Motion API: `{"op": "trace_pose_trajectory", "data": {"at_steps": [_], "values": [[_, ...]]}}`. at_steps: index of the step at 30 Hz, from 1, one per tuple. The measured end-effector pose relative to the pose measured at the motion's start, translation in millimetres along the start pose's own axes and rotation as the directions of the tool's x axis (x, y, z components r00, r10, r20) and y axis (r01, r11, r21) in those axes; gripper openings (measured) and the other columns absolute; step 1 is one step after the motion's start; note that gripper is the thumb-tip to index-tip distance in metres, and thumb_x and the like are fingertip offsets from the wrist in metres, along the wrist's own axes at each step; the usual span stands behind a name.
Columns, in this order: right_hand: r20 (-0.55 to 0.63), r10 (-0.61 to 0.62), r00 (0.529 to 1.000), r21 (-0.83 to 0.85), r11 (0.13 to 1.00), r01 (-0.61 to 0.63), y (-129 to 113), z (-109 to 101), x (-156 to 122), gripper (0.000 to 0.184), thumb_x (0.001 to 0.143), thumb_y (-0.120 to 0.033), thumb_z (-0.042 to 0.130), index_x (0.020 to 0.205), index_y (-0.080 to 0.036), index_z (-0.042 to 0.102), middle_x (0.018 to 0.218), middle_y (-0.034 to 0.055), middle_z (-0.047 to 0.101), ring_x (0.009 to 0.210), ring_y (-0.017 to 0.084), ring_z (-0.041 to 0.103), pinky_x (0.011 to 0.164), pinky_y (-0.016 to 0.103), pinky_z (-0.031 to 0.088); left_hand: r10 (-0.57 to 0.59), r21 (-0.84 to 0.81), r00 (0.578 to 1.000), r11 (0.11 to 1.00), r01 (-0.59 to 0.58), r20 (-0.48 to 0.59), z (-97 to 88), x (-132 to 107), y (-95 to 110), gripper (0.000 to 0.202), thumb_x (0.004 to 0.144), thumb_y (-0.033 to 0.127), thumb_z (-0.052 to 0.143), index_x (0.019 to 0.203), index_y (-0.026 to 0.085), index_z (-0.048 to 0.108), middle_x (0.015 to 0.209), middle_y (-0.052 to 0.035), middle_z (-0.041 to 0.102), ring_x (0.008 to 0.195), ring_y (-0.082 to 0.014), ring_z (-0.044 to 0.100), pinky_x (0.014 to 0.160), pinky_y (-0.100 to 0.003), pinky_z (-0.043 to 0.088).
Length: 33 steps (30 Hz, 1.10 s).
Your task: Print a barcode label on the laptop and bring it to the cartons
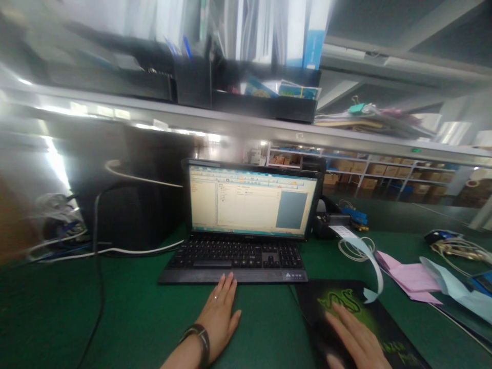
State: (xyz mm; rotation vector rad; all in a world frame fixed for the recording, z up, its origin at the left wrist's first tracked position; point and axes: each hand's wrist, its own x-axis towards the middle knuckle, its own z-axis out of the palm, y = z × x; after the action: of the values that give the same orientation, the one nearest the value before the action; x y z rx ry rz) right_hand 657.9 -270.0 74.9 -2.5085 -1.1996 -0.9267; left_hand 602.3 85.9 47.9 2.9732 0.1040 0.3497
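Observation:
My left hand (222, 310) lies on the green tabletop (134, 307), palm down with its fingers stretched out. Its fingertips reach the front edge of a black keyboard (234, 259), and it holds nothing. Over the black mouse pad (388, 318) with a green print is my right hand (355, 338), blurred, its fingers extended and the thumb apart. Whether a mouse lies in the dark area beside and under that hand, I cannot tell. A thin cable (302, 306) runs from the keyboard towards it. Behind the keyboard stands a lit monitor (249, 202) showing a program window.
Right of the monitor, a label strip (369, 256) curls from a small black device (332, 223). Pink paper (411, 279) and light blue paper (457, 292) lie further right. A black box-like case (134, 200) stands left. A shelf (249, 120) with files spans above.

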Motion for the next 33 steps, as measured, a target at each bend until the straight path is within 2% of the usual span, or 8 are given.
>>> {"op": "trace_pose_trajectory", "data": {"at_steps": [2,4,8,13,22,27,30,33], "values": [[0.066,0.023,0.998,0.111,0.993,-0.03,-9.5,-13.4,39.0,0.048,0.085,-0.033,0.047,0.13,-0.021,0.037,0.13,0.0077,0.043,0.119,0.023,0.04,0.095,0.039,0.041,0.017,-0.002,0.999,1.0,-0.017,-0.029,2.6,0.6,-1.0,0.058,0.084,0.036,0.035,0.137,0.014,0.022,0.146,-0.0072,0.012,0.133,-0.0235,0.005,0.109,-0.041,0.023],[0.15,0.043,0.988,0.253,0.964,-0.081,-19.2,-9.7,83.9,0.037,0.09,-0.026,0.037,0.127,-0.023,0.041,0.128,0.0034,0.045,0.118,0.016,0.04,0.1,0.034,0.035,0.027,0.005,0.999,1.0,-0.026,-0.046,4.1,0.9,-1.4,0.058,0.084,0.036,0.035,0.136,0.014,0.023,0.145,-0.0076,0.013,0.133,-0.0237,0.005,0.109,-0.041,0.023],[0.259,-0.051,0.965,0.378,0.924,-0.052,-34.3,44.4,161.8,0.035,0.09,-0.023,0.033,0.122,-0.015,0.046,0.121,0.0065,0.052,0.11,0.016,0.047,0.098,0.03,0.036,0.029,0.019,0.999,0.999,-0.028,-0.03,2.0,0.7,0.0,0.058,0.084,0.037,0.034,0.136,0.012,0.024,0.145,-0.0088,0.013,0.133,-0.0243,0.006,0.108,-0.041,0.024],[0.274,-0.099,0.956,0.357,0.934,-0.005,-48.8,108.9,212.5,0.04,0.09,-0.028,0.035,0.124,-0.007,0.043,0.123,0.0137,0.049,0.113,0.021,0.044,0.098,0.033,0.033,0.006,0.03,1.0,1.0,-0.006,0.004,-2.5,0.6,3.5,0.059,0.084,0.036,0.035,0.136,0.012,0.024,0.145,-0.0089,0.012,0.132,-0.0247,0.005,0.108,-0.041,0.024],[0.306,-0.036,0.951,0.261,0.964,-0.047,-65.2,126.4,231.0,0.055,0.092,-0.047,0.028,0.122,-0.003,0.042,0.112,0.0206,0.053,0.106,0.029,0.047,0.093,0.043,0.031,0.011,0.041,1.0,0.999,-0.01,-0.02,2.1,-2.5,2.2,0.059,0.083,0.035,0.035,0.136,0.013,0.023,0.146,-0.0078,0.011,0.133,-0.0246,0.004,0.108,-0.041,0.024],[0.278,-0.015,0.961,0.286,0.956,-0.067,-67.1,115.1,229.3,0.049,0.091,-0.045,0.032,0.117,-0.006,0.048,0.107,0.0181,0.056,0.101,0.027,0.05,0.09,0.04,0.035,0.006,0.038,1.0,0.999,-0.005,-0.011,2.5,-1.2,1.5,0.059,0.084,0.036,0.034,0.137,0.013,0.022,0.146,-0.0075,0.01,0.133,-0.0247,0.004,0.108,-0.041,0.024],[0.25,-0.011,0.968,0.342,0.937,-0.077,-49.8,95.3,219.8,0.039,0.092,-0.04,0.034,0.113,-0.013,0.052,0.106,0.0128,0.059,0.098,0.024,0.054,0.087,0.036,0.038,-0.001,0.048,1.0,0.999,0.001,0.001,2.4,-0.2,0.8,0.059,0.084,0.036,0.033,0.137,0.013,0.021,0.146,-0.0074,0.01,0.133,-0.0242,0.004,0.108,-0.041,0.024],[0.231,0.03,0.972,0.396,0.91,-0.122,-11.4,74.9,202.9,0.032,0.091,-0.035,0.035,0.112,-0.019,0.054,0.104,0.0074,0.062,0.094,0.021,0.057,0.085,0.033,0.042,0.005,0.055,1.0,0.998,-0.005,-0.009,5.3,-0.3,-1.4,0.059,0.084,0.036,0.034,0.137,0.014,0.021,0.146,-0.007,0.01,0.133,-0.0235,0.005,0.108,-0.04,0.024]]}}
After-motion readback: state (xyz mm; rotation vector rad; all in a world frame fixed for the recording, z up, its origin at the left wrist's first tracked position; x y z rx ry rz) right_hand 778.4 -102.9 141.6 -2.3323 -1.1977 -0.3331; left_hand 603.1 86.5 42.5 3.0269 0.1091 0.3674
